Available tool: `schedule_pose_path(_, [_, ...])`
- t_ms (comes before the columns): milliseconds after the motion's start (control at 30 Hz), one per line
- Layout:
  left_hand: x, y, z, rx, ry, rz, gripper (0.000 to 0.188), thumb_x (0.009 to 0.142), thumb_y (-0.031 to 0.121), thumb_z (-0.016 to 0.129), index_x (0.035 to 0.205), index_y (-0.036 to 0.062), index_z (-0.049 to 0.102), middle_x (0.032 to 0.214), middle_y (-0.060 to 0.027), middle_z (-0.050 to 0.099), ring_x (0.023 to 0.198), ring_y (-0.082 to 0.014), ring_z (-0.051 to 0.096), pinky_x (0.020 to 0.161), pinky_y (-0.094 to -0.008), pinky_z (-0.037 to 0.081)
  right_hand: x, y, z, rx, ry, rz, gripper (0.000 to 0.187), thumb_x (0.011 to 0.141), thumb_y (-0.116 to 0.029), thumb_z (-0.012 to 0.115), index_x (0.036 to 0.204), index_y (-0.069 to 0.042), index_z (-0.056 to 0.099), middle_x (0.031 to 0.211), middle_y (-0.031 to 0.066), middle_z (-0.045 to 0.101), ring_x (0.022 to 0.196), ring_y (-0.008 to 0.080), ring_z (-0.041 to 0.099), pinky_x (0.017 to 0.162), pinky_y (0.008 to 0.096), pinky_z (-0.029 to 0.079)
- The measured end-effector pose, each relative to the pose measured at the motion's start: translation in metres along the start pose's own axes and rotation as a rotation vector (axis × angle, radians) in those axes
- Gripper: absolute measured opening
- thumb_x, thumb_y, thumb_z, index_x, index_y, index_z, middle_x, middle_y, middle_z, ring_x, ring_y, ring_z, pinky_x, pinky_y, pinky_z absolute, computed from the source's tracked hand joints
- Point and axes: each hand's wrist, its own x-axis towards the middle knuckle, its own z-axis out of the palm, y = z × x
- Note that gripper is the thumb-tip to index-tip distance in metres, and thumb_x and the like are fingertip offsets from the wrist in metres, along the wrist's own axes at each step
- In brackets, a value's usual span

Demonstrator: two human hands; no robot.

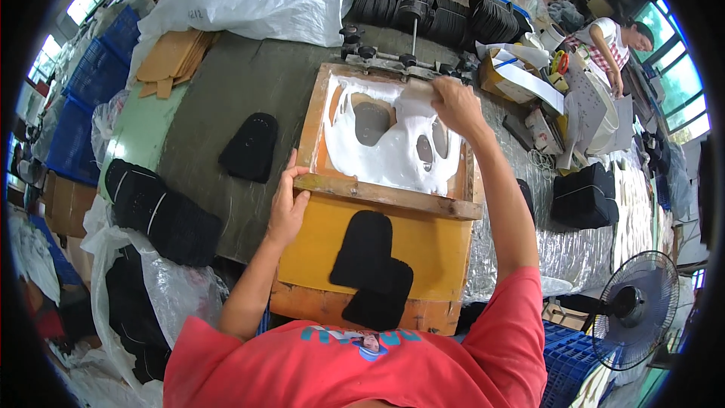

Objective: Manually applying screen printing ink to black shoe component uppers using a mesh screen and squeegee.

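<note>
A wooden screen-printing frame (393,195) lies before me, its mesh smeared with thick white ink (393,153) around several bare oval patches. My left hand (287,208) is closed around the frame's near left corner, thumb on the near bar. At the far right inside the frame, my right hand (458,108) grips a pale squeegee (417,97), partly hidden by the fingers and blurred. Two black rounded fabric pieces, an upper one (364,245) and a lower one (381,298), overlap on the yellow board (434,245) nearest me.
A metal hinge clamp (408,64) stands behind the frame. One black piece (251,147) lies to the left, above a tied black stack (162,211). More black stacks (585,196) and a fan (630,306) are at right. Two people work beyond the table.
</note>
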Motion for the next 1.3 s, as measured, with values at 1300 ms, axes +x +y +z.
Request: schedule_pose_path(1300, [-0.011,-0.012,-0.013,0.142,0.139,0.166,0.045,0.080,-0.008,0.052,0.123,0.0026,0.045,0.152,-0.0281,0.031,0.133,-0.0402,0.040,0.111,-0.0455,0.030,-0.024,-0.089,-0.027,0.329,-0.107,-0.113,0.024,0.075,-0.001,0.063,0.099,-0.007,0.067,0.091,0.0151,0.069,0.089,0.0360,0.064,0.085,0.0452,0.048])
